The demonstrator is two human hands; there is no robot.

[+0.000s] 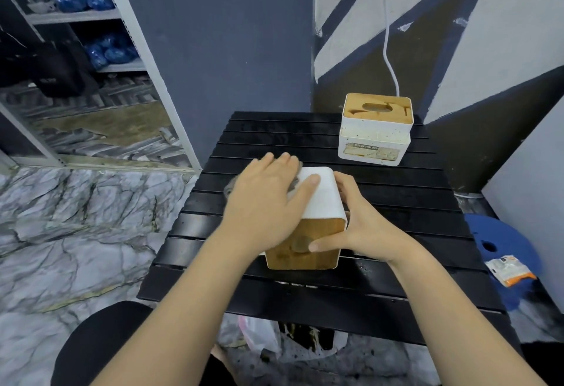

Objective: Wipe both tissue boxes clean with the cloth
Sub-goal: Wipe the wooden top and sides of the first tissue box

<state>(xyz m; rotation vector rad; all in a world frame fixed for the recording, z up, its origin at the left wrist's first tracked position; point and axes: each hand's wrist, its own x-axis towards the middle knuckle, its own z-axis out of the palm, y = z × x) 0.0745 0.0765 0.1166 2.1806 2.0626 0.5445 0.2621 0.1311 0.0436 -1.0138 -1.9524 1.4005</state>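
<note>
A black slatted table (381, 233) is lying under both hands, its one top filling the middle of the view. Two tissue boxes are sitting on it. The first, a white rounded box with a wooden lid (323, 202), is lying tipped on its side between the two hands, its wooden face pointing toward the person. The second, a white upright box with a wooden slotted top and a "TISSUE HOLDER" label (376, 131), is standing well beyond the right hand, toward the far right corner of the table, apart from the first.

The left hand (268, 199) is lying flat with fingers straight across the upper left side of the tipped box, pressing down on one grey cloth (293, 186); only small folds of the cloth are showing at the edges of the palm, so its full extent is probably hidden under the hand. The right hand (363, 224) is gripping the tipped box from its right side, fingers curling over the white wall and the thumb lying across the wooden face.

To the right of the right hand, past the table edge, one blue round stool (488, 233) is carrying one small white and orange packet (509, 269).
</note>
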